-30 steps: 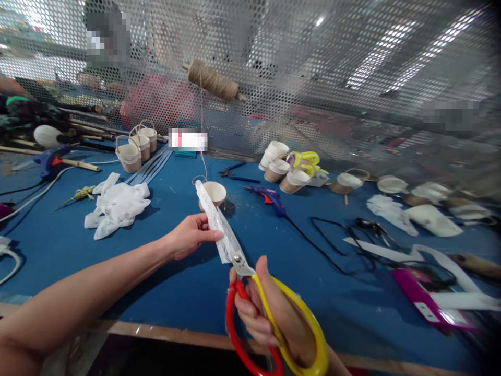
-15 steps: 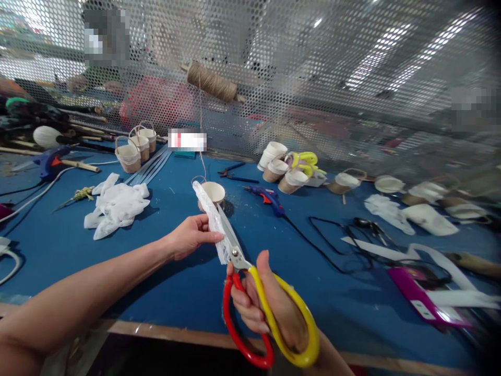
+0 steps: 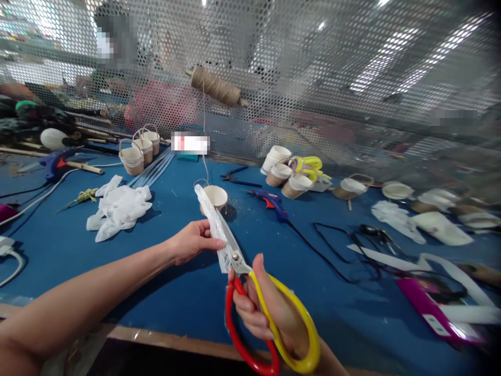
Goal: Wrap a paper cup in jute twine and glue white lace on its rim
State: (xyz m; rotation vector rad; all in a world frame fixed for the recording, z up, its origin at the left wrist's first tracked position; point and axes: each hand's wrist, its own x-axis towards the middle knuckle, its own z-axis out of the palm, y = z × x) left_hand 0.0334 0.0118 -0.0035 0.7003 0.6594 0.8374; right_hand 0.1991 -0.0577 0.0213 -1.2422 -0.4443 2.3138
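My left hand [image 3: 193,241] pinches a folded strip of thin white plastic-like sheet [image 3: 213,222] between thumb and fingers. My right hand [image 3: 262,303] is wrapped in the handles of large scissors [image 3: 243,267], one handle red, the other yellow. Their blades lie along the right side of the white strip, close against it; whether they are cutting, I cannot tell. Just beyond the strip stands a small paper-like cup [image 3: 216,195], partly hidden by it.
A blue glue gun [image 3: 270,202] with a black cord and pliers [image 3: 238,177] lie ahead. Crumpled white pieces [image 3: 119,209] are at left, handled cups [image 3: 133,160] behind them. More cups [image 3: 298,186] stand at right. A twine spool [image 3: 216,86] hangs on the perforated metal screen.
The whole view has shifted slightly, with objects appearing a little further right and down. My hands, the strip and the scissors keep almost the same pose.
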